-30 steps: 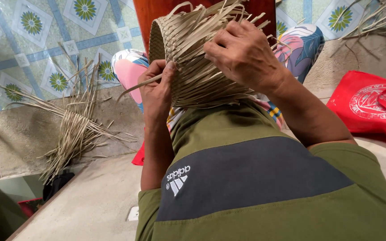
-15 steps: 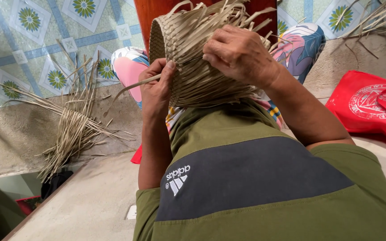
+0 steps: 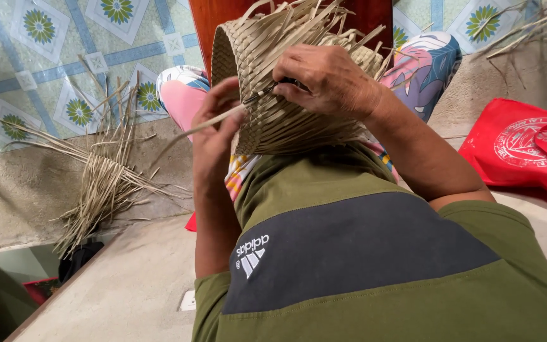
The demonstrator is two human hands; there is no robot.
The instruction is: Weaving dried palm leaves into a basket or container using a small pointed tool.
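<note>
Basket work, half-done: a tan woven palm-strip basket sits on the person's lap at 12 o'clock, propped against the knees. Its rounded side is tightly plaited; many loose strip ends stick out along the upper rim, so the edge looks unfinished, my judgement. The left hand at 9 o'clock of the basket has fingers curled, pinching a single long pale strip that trails toward 8 o'clock. The right hand lies on top of the weave, fingers bent together, pressing a thin dark tool or strip end; can't tell which. A sheaf of dry loose strips lies on the concrete ledge at 9 o'clock, well apart from the basket. A red fabric bag with a round pale emblem sits at 3 o'clock. Blue-green flower-pattern tiles cover the wall behind.
</note>
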